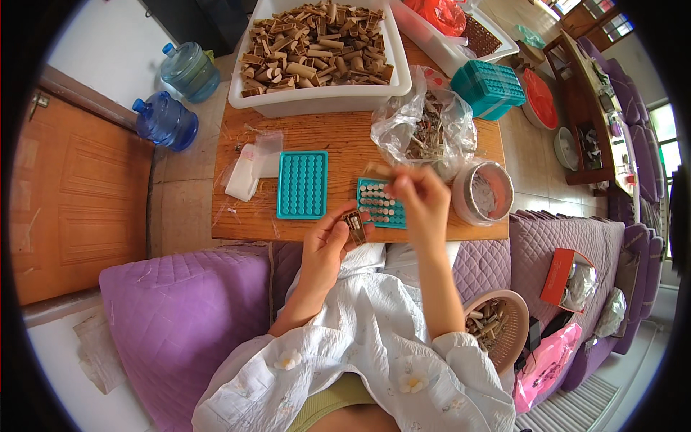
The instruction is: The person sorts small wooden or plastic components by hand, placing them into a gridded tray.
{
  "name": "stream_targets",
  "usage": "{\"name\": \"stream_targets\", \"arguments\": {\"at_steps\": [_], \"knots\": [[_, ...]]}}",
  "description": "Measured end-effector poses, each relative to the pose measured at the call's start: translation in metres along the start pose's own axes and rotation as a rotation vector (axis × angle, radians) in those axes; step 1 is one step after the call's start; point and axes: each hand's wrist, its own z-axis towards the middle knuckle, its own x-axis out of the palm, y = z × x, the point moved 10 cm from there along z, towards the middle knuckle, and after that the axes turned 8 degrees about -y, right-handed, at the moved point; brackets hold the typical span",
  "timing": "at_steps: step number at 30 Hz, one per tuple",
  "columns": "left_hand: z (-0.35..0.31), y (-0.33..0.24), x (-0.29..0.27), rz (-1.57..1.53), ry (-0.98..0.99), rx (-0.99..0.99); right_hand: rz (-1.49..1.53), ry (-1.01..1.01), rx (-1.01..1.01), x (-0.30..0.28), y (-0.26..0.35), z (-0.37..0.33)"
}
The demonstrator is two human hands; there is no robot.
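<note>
- The left hand [327,241] holds a small brown case [354,226], its thumb and fingers closed around the sides; the case sits at the fingertips, at one o'clock from the palm, with its open face upward and pale bits inside.
- The right hand [425,193] is raised at two o'clock from the case, well apart from it, its thumb and fingers curled to a narrow gap.
- A tan piece [378,171] shows at ten o'clock from the right fingers; motion blur hides its outline, and I cannot tell whether they pinch it.
- A teal tray [394,222] holding rows of pale round-topped pieces lies on the desk [342,137] between the hands, at one to two o'clock from the case; the right hand covers part of its right side.
- A second teal tray [302,185], with rows of round wells, lies at ten o'clock from the case.
- At twelve o'clock, a white bin [327,104] is heaped with brown pieces, its far edge cut off by the frame.
- Wrinkles and glare on the clear bag [389,133], at twelve o'clock from the right hand, blur its contents.
- Dark print marks the pink bag [545,367] at five o'clock from the right hand; the red box [558,277] at four o'clock bears pale marks too small to read.
</note>
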Motion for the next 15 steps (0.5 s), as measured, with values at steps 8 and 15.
{"name": "stream_targets", "arguments": {"at_steps": [8,15], "knots": [[-0.008,-0.013,0.016,-0.115,-0.041,0.115,0.258,-0.074,-0.059,-0.012,-0.004,-0.071],[-0.014,-0.015,0.023,-0.164,0.071,0.144,0.111,0.105,0.135,-0.009,-0.005,-0.082]]}}
